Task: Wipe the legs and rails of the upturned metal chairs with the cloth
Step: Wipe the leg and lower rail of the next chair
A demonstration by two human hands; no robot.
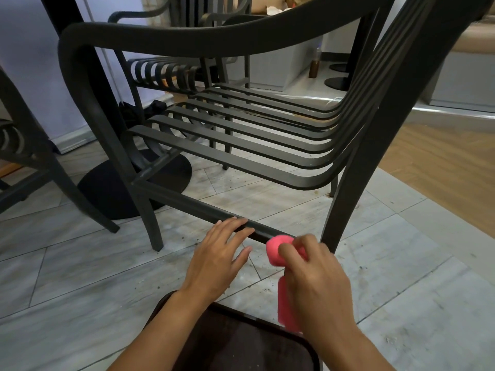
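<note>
Chair [241, 145], dark metal with a slatted seat, stands on the tiled floor [80, 277] in front of the person; in this view it looks upright on its legs rather than upturned, though the wide lens makes that hard to judge. The step in hand is wiping its low side rail [187, 203], which runs between the front leg [150, 218] and the rear leg [345, 210]. The right hand [316, 277] grips the pink cloth [278, 250], fingers curled round a bunched wad pressed to the rail near the rear leg, with a tail of cloth hanging below the palm. The left hand [217, 261] lies loose and nearly flat, holding nothing, its fingertips resting on the rail just beside the cloth.

The next move probably calls for drawing the cloth along the rail toward the front leg, so the left hand must lift or slide clear, then working down both legs.

The metal is matt and dark with a faint dusty film. Grit and crumbs are scattered on the tiles beneath. More chairs of the same kind and a round table base [107, 194] stand behind.
</note>
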